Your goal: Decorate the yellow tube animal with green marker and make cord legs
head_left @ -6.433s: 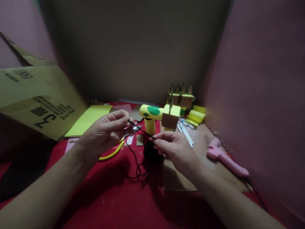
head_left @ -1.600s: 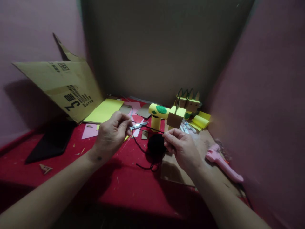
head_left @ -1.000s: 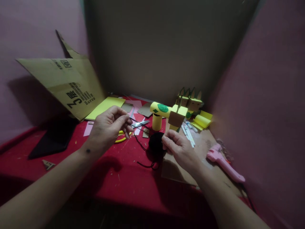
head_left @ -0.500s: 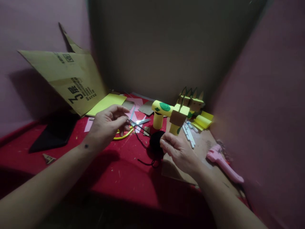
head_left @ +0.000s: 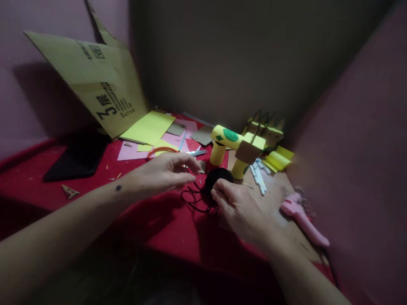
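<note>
1. On the red surface (head_left: pixel 165 237), a black yarn ball (head_left: pixel 218 175) sits partly unwound, strand (head_left: pixel 212 209) loose.
2. Left hand (head_left: pixel 170 168): fingers apart; right hand (head_left: pixel 239 205): seemingly pinching strand at the ball.
3. Yellow model (head_left: pixel 244 146) looks already assembled.

The yarn ball (head_left: pixel 218 175) is solid black, the worktop (head_left: pixel 178 228) red. The paper tube (head_left: pixel 226 138) is yellow with a green oval and diamond. Near the worktop's right edge, the glue gun (head_left: pixel 303 219) is pink; towards its left edge, the tan cardboard box (head_left: pixel 92 80) carries black print.
</note>
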A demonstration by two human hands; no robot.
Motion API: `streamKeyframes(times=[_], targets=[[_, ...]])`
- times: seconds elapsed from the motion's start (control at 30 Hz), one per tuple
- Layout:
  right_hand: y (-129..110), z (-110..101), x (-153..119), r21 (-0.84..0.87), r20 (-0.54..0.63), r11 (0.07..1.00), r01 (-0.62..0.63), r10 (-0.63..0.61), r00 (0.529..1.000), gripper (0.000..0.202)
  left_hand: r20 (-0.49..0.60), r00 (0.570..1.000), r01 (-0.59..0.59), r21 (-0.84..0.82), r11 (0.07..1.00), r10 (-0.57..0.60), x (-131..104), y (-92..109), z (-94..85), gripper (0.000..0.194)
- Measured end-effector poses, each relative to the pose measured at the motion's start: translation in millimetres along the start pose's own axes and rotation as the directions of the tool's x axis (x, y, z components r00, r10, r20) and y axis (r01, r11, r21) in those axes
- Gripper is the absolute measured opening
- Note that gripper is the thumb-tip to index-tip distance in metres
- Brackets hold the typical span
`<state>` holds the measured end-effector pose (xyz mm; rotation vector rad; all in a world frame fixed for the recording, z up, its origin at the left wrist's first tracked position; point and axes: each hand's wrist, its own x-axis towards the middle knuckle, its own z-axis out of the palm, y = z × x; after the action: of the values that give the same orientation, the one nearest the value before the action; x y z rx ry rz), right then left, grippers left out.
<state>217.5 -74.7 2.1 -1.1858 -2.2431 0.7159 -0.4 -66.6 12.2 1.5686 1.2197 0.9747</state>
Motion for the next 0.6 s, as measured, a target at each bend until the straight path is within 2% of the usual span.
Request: streamKeyframes(times=[0.1, 0.17, 0.23, 0.33, 0.4, 0.5, 0.6], targets=[[2, -3, 0, 0.080, -0.015, 0.996, 0.026, -0.025, 1.000, 0.026, 0.245, 0.966, 0.119, -0.159, 0.980, -0.078, -4, 12, 19.7, 0.028], [3, -5, 0, 0.137, -0.011, 0.991, 0.013, -0.012, 1.000, 0.025, 0.349, 0.929, 0.181, -0.135, 0.974, -0.124, -2, 11, 26.1, 0.025], [4, -8, 1, 0.173, -0.002, 0.985, -0.012, 0.012, 1.000, 0.025, 0.401, 0.903, 0.197, -0.065, 0.978, -0.155, 1, 7, 25.2, 0.017], [6, -12, 2, 0.211, -0.004, 0.977, -0.039, 0.041, 0.999, 0.024, 0.382, 0.912, 0.146, 0.030, 0.989, -0.146, 5, 0, 13.8, 0.011], [8, -13, 2, 0.258, -0.003, 0.965, -0.046, 0.049, 0.999, 0.026, 0.340, 0.935, 0.072, 0.086, 0.994, -0.097, 5, 1, 4.7, 0.016], [11, -11, 3, 0.382, 0.008, 0.923, -0.051, 0.052, 0.999, 0.029, 0.282, 0.959, -0.028, 0.130, 0.991, -0.010, 7, 10, -3.6, 0.019], [14, -7, 4, 0.539, 0.018, 0.839, -0.069, 0.070, 0.997, 0.030, 0.223, 0.974, -0.058, 0.114, 0.992, 0.032, 9, 20, -3.9, 0.017]])
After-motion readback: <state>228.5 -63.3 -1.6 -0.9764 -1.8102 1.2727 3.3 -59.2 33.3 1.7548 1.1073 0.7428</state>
